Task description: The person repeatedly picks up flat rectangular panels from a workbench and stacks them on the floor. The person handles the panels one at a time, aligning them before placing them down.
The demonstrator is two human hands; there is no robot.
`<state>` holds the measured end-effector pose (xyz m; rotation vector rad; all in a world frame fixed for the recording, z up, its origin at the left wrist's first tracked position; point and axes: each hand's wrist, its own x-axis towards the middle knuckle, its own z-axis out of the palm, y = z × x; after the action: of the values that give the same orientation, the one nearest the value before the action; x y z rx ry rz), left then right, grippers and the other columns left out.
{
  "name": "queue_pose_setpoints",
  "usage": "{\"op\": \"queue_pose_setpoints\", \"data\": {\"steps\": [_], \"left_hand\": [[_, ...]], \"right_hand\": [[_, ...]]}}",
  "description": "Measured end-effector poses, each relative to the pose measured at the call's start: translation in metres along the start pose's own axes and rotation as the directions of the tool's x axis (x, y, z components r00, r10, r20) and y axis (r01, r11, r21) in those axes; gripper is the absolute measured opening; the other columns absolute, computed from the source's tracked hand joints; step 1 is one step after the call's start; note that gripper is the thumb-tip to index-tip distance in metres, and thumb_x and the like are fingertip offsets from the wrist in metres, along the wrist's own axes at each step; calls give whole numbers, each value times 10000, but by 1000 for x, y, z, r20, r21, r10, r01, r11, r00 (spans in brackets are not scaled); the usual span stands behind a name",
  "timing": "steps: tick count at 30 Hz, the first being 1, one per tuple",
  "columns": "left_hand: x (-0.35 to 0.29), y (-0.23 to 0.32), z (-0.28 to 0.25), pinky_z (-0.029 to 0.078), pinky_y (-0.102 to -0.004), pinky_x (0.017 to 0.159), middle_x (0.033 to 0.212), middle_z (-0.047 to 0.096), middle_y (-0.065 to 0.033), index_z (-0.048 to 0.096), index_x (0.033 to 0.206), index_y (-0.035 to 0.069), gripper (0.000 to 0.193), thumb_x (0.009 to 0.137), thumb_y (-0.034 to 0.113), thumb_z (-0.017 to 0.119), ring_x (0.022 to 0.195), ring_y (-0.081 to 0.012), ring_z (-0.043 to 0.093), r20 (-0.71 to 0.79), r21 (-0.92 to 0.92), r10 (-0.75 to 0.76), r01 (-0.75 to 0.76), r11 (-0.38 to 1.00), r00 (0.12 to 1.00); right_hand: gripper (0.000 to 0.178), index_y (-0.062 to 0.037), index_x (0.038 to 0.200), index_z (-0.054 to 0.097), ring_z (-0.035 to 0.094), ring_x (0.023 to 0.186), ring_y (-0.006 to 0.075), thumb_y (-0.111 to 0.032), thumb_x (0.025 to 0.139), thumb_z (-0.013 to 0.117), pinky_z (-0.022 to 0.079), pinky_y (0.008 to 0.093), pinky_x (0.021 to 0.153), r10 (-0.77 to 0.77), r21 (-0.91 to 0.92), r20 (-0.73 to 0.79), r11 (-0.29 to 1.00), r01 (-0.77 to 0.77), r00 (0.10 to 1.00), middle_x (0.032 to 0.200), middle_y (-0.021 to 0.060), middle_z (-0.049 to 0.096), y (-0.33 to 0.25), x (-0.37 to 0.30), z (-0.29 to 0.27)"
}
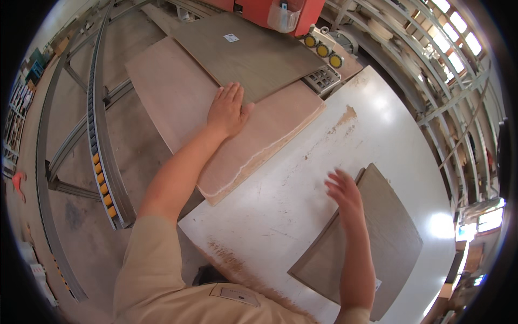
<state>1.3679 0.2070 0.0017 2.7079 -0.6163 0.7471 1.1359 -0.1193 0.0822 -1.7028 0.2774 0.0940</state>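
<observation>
"Can you read any words?"
"No, they are too tiny. There's a white sticker (231, 38) on the big brown board (259, 62)."
"Any more?"
"A tag (236, 295) on the tan shirt (148, 254), and a white bit (377, 283) on the small brown board (394, 232). I can't read those either."

Two hands show: one left hand (229, 112) at 11 o'clock, one right hand (343, 190) just past 3. One grey-brown panel (251, 54) lies at 12 o'clock, over one pinkish sheet (264, 127). At 4 o'clock sits one stack of panels (391, 229), at least two, the exact number hard to tell. White labels make two: an upper label (231, 38) at 12, and a part-hidden label (377, 283) between 4 and 5. There is one white bench (270, 210), one red machine (315, 12) at 12, and three yellow-faced wheels (322, 50) at 1. Yellow rollers (101, 178) at 9 number about six.
</observation>
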Motion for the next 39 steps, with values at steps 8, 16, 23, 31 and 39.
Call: {"op": "queue_pose_setpoints", "data": {"steps": [8,16,23,31,39], "left_hand": [[-22,55,-43,364,-460,1091,1300,581,-218,555,1287,-14,564,954,439,511,1240,-389,522,51,-213,270,-253,944,962],[-53,116,-60,444,-458,1011,1216,627,-164,549,1292,65,461,933,354,578,1157,-350,576,38,-600,528,-403,691,848],[-13,32,-55,369,-408,1065,1294,549,-185,544,1268,14,400,976,288,545,1236,-329,490,-80,-693,-168,67,718,983],[27,-61,-44,419,-454,1039,1383,444,-203,347,1416,-30,759,896,449,624,1258,-326,469,679,-715,-490,342,-610,547],[-13,7,-87,491,-431,945,1259,550,-154,457,1334,28,475,921,230,579,1146,-272,554,590,-807,-457,456,-376,666]], "right_hand": [[586,16,1440,329,562,1162,268,-228,966,571,505,381,911,215,512,-18,841,-176,976,1310,159,522,18,109,92],[364,24,1203,474,611,1011,286,-111,909,641,552,421,824,302,726,-235,686,-39,924,1140,150,584,26,96,111],[324,5,1230,493,602,1048,277,-101,938,588,562,465,822,164,720,-349,677,152,923,1175,143,583,8,4,73],[416,18,1293,453,592,1054,271,-72,912,595,535,449,855,209,778,-387,597,196,898,1224,156,558,-4,-111,43],[447,32,1279,478,631,1020,235,-90,871,613,535,350,868,150,708,-505,636,308,850,1144,138,617,48,-238,-19]]}}
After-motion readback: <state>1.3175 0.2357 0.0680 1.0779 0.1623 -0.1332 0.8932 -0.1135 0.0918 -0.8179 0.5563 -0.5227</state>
